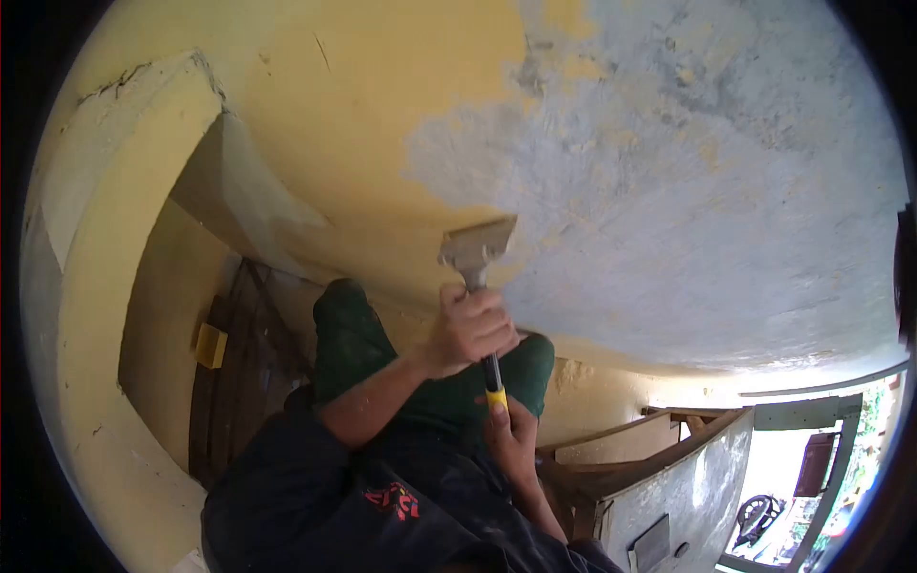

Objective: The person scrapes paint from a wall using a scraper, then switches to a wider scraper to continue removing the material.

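A long-handled paint scraper (468, 250) with a wide metal blade is held in both hands, its blade up against the wall. My left hand (475, 327) is closed round the shaft just below the scraper's head. Lower down, my right hand (511, 435) grips the yellow end of the handle, thumb lying along it. The blade overlaps the border between yellow paint (363, 124) and a large grey scraped patch (669, 210). Specks of yellow remain scattered within the grey.
An arched opening with a yellow edge (91, 325) is on the left, a small yellow box (211, 346) inside it. Wooden furniture (678, 487) stands at lower right, near a bright doorway with a wheel (757, 518) outside. My green-clad knees (349, 325) are close to the wall.
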Tool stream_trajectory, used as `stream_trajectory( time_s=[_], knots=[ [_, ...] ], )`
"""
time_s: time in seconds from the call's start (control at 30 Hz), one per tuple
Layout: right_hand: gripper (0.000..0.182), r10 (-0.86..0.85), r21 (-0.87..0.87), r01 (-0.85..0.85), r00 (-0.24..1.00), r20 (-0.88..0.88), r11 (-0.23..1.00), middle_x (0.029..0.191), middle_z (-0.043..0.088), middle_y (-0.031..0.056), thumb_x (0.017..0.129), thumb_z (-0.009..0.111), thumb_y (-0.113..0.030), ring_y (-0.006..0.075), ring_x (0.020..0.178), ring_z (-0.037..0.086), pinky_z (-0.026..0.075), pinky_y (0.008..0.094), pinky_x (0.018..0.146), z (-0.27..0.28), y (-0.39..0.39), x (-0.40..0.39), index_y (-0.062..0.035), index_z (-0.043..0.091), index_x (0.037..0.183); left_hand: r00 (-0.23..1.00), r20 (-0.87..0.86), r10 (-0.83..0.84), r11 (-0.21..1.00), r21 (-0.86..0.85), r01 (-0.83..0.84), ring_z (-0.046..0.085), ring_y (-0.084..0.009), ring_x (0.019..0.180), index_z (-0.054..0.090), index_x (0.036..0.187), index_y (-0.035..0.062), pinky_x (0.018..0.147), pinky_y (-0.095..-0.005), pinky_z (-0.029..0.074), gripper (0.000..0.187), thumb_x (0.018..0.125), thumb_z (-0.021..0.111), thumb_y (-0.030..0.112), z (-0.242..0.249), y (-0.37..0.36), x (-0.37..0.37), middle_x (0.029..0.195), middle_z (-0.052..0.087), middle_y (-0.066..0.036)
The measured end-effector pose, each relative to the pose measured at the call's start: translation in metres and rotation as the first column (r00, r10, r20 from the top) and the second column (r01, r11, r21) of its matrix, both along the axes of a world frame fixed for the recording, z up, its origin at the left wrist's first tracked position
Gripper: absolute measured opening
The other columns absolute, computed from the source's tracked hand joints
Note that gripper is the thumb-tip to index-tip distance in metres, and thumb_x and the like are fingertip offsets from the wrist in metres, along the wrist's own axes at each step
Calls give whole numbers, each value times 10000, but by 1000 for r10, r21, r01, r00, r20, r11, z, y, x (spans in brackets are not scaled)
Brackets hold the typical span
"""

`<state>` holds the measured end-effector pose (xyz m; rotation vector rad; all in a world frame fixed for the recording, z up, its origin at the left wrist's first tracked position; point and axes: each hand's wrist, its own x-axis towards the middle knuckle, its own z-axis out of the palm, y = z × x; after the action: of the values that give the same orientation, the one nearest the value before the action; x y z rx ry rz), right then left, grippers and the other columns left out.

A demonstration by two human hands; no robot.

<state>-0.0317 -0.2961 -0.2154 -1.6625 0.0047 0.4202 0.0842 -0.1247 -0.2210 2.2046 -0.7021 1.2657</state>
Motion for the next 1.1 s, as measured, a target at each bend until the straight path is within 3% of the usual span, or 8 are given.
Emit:
stream_trajectory(
  time_s=[0.1, 0.2, 0.3, 0.4, 0.73, 0.8, 0.97, 1.1],
  knots=[
    [490, -21, 53, 23, 999, -35, 998, 604, 428, -66, 1047, 507, -432, 22, 515, 377, 281, 210, 482, 6, 1, -3, 35, 645, 1100, 994, 110, -7, 1000, 12, 5, 602, -141, 856, 580, 658, 187, 714, -369, 270, 181, 638, 749, 125, 9, 8, 4, 678, 515, 78],
    [435, 9, 63, 0, 990, -143, 998, 654, 482, -63, 1042, 530, -388, 31, 587, 422, 334, 218, 535, 3, -9, -5, 20, 670, 1099, 996, 89, 15, 998, 57, -20, 605, -141, 834, 600, 669, 185, 710, -372, 265, 158, 649, 743, 122, 6, 5, 2, 670, 511, 72],
    [450, -1, 65, 6, 997, -72, 998, 652, 484, -63, 1042, 524, -404, 26, 576, 418, 332, 213, 532, 6, 1, -3, 19, 670, 1097, 999, 38, -8, 1000, 18, 7, 605, -141, 830, 584, 652, 184, 713, -365, 264, 162, 663, 730, 116, 7, 4, -3, 669, 509, 73],
    [480, 0, 67, 7, 995, -102, 998, 618, 435, -65, 1048, 509, -429, 25, 520, 377, 292, 213, 477, 2, -7, -12, 27, 643, 1113, 996, 88, 2, 998, 68, -8, 603, -140, 844, 566, 639, 184, 721, -365, 263, 176, 659, 725, 111, 9, 6, -2, 676, 512, 77],
    [505, 22, 27, -21, 998, -58, 999, 615, 409, -65, 1043, 504, -458, 30, 515, 359, 287, 215, 480, 7, -10, -6, 24, 633, 1116, 998, 61, 2, 1000, -6, -2, 600, -123, 880, 533, 637, 187, 722, -355, 278, 232, 681, 757, 142, 8, -4, -5, 693, 513, 75],
    [435, 8, 81, 5, 986, -164, 997, 645, 464, -71, 1043, 538, -384, 16, 565, 396, 312, 211, 513, 3, -13, -5, 30, 663, 1087, 1000, 27, 3, 999, -37, -2, 595, -128, 856, 528, 627, 192, 724, -356, 264, 227, 675, 736, 114, 3, -5, -4, 665, 493, 75],
    [453, -30, 86, 43, 989, -142, 995, 647, 466, -69, 1041, 534, -403, 18, 568, 405, 314, 211, 514, 5, -8, -13, 29, 665, 1076, 999, 49, -17, 1000, -4, 17, 596, -123, 861, 522, 627, 198, 729, -354, 282, 246, 667, 752, 119, 12, 0, -1, 665, 488, 79],
    [467, -37, 51, 48, 978, -205, 998, 652, 471, -66, 1039, 531, -415, 25, 578, 419, 324, 213, 522, -9, -21, -16, 32, 663, 1067, 1000, 5, -24, 1000, -2, 24, 597, -123, 852, 521, 630, 191, 710, -352, 291, 250, 660, 757, 116, -17, -17, -6, 668, 489, 77]
  ],
)
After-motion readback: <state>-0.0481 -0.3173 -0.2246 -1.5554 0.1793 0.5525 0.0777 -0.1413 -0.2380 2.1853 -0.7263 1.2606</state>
